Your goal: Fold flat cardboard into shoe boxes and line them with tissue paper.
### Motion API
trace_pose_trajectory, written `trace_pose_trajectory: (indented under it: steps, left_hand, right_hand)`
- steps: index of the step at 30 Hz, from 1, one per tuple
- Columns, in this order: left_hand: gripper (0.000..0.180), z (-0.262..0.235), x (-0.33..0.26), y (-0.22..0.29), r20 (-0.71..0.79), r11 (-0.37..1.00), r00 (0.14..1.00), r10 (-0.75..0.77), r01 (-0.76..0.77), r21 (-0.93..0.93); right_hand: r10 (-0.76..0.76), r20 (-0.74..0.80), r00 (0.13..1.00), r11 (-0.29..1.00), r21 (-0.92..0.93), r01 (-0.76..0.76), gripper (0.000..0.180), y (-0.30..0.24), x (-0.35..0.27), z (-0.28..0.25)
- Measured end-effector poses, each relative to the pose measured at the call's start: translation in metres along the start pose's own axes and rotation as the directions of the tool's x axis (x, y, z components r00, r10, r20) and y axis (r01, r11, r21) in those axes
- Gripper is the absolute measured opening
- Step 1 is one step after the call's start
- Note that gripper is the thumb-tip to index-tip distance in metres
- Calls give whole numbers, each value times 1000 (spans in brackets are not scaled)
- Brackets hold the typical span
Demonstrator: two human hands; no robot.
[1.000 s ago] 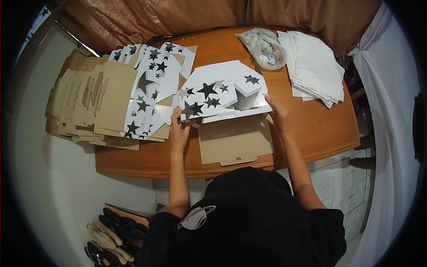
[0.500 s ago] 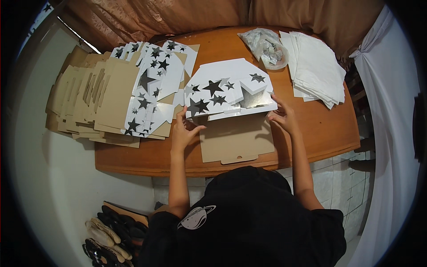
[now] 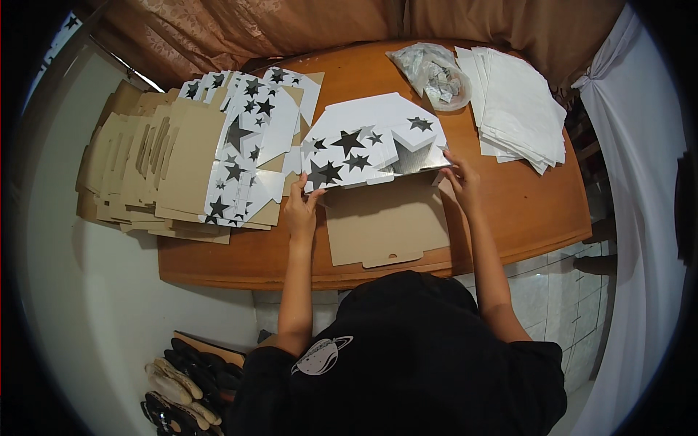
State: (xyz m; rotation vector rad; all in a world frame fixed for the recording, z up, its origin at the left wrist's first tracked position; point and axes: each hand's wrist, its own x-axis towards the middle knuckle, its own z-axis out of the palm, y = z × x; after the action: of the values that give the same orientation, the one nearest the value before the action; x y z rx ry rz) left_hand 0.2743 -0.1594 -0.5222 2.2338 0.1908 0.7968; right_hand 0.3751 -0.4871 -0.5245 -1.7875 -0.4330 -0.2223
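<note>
A partly folded cardboard box [image 3: 363,116], white with black and silver stars, stands in the middle of the table. Its plain brown panel [image 3: 389,229] lies flat toward me and has a small tab on the near edge. At the box's near left corner, my left hand [image 3: 300,211] grips the edge between thumb and fingers. My right hand [image 3: 463,182] pinches the near right corner, fingers on the outer side. The inside of the box, below the raised star panel, is mostly hidden.
Left on the wooden table [image 3: 218,263] lies a heap of flat brown cardboard blanks [image 3: 193,156], with star-printed pieces [image 3: 240,171] on top. A clear plastic bag [image 3: 429,73] of small silvery pieces sits at the back, beside white sheets [image 3: 518,109]. Shoes [image 3: 174,385] stand lower left.
Both my thumbs have come in to the box's corners, so the hands now pinch it where they were more spread. The white strip along its near edge has turned down.
</note>
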Motion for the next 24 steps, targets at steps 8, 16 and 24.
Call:
trace_pose_trajectory:
  steps: [8, 16, 24]
  left_hand:
    - [52, 25, 43, -33, -155, 884, 914, 376, -303, 357]
    - [54, 9, 21, -44, -109, 893, 903, 415, -381, 240]
    - [70, 4, -83, -74, -64, 897, 898, 436, -439, -48]
  right_hand:
    - [-42, -107, 993, 999, -31, 39, 31, 7, 29, 19]
    - [-206, -110, 972, 973, -128, 192, 36, 27, 4, 23]
    - [-377, -2, 926, 915, -153, 372, 57, 35, -73, 23]
